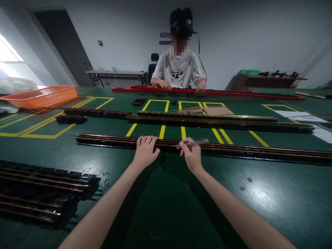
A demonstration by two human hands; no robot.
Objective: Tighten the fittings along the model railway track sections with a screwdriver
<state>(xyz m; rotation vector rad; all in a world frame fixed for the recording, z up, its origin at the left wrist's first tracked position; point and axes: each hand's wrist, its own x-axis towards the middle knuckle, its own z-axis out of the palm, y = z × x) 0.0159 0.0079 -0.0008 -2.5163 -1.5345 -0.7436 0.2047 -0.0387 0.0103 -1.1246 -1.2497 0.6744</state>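
Note:
A long black rail (241, 152) with copper-coloured strips lies across the green table in front of me. My left hand (146, 150) rests on it left of the middle, fingers over the far edge and thumb apart on the near side. To the right, my right hand (191, 154) is closed around a screwdriver (195, 142) with a clear handle. Its thin tip points left, low over the rail between my two hands. Whether the tip touches the rail, I cannot tell.
More black rails (220, 122) lie beyond, with others (38, 186) at near left. An orange tray (46, 97) stands at far left. Opposite, a person (178, 69) has both hands on a long red rail (220, 92). Cardboard (219, 110) and paper (298, 116) lie on the table (259, 193).

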